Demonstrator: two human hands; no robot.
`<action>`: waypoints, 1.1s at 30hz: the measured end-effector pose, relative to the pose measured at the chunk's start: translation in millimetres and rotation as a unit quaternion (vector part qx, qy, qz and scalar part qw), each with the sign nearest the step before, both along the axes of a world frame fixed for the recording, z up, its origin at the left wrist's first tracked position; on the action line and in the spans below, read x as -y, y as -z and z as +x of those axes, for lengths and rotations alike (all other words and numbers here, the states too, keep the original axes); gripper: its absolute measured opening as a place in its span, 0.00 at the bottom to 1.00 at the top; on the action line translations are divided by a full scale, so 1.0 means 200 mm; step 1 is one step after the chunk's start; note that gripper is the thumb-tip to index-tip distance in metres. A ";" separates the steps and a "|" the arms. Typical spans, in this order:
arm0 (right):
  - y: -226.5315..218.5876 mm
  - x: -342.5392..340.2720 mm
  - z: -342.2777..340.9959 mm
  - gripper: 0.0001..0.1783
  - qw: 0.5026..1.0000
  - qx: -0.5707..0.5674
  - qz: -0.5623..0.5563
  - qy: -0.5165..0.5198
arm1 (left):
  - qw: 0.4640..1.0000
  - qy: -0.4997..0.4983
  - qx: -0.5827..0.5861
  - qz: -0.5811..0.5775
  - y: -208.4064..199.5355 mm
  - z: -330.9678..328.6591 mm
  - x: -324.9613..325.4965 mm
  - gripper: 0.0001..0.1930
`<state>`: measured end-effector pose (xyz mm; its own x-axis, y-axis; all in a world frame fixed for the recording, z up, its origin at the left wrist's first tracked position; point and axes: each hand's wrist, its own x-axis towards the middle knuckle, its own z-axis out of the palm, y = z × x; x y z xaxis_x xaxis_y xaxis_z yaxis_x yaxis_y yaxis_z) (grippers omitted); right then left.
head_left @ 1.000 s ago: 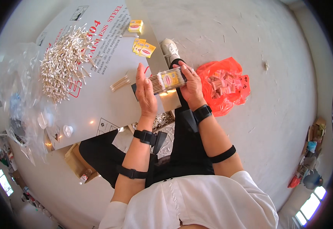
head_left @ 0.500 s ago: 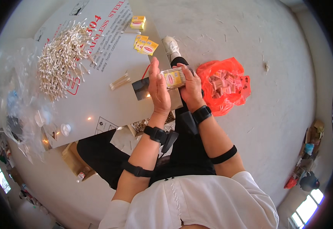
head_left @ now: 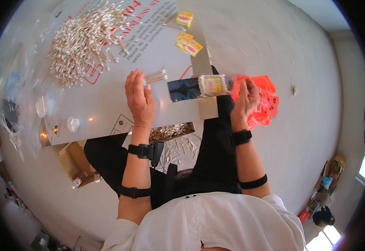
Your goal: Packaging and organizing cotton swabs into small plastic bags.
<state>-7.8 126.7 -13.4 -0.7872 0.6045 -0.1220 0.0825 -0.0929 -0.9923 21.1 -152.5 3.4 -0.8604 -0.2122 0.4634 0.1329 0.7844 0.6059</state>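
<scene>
A flat pack of cotton swabs (head_left: pixel 214 85) with a yellow card in it lies at the table's right edge, against a dark shiny strip (head_left: pixel 183 90). At its right end, my right hand (head_left: pixel 244 100) has its fingers closed on what looks like the clear film of the pack; the fingertips are slightly blurred. My left hand (head_left: pixel 140 102) is open over the table, thumb apart from the fingers. Beside its fingertips lie a few loose cotton swabs (head_left: pixel 156 77); whether it touches them I cannot tell.
A big heap of cotton swabs (head_left: pixel 84 44) covers the far left of the table (head_left: pixel 119 102). Yellow cards (head_left: pixel 188 44) and a small yellow stack (head_left: pixel 184 19) lie at the far edge. A red plastic bag (head_left: pixel 270 104) is beyond my right hand. Below the table stands a box of swabs (head_left: pixel 172 131).
My hands have moved apart, the left one leftward to the loose swabs, the right one to the pack's right end. The pack, held between my hands before, is now by the dark strip.
</scene>
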 end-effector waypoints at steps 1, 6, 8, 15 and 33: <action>-0.05 0.04 0.02 0.13 0.988 -0.037 0.146 -0.036 | 1.000 -0.009 -0.002 -0.004 0.03 0.02 0.04 0.20; -0.20 0.35 0.04 0.18 0.873 -0.136 0.289 -0.369 | 0.994 -0.032 0.007 0.100 0.07 0.05 0.16 0.22; -0.20 0.53 0.00 0.21 0.837 -0.155 0.349 -0.392 | 0.995 -0.039 0.007 0.097 0.07 0.02 0.19 0.22; -0.12 0.78 -0.14 0.18 0.777 -0.176 0.456 -0.397 | 0.994 -0.083 0.035 0.067 -0.01 -0.17 0.43 0.16; -0.11 0.76 -0.02 0.09 0.788 -0.195 0.407 -0.419 | 0.911 -0.284 0.245 -0.172 -0.06 -0.49 0.52 0.14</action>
<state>-10.9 -24.8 8.2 -0.8334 -0.3938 0.3877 -0.5492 0.5123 -0.6602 -77.5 -256.6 15.7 -0.7788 -0.6020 0.1763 -0.5734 0.7972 0.1892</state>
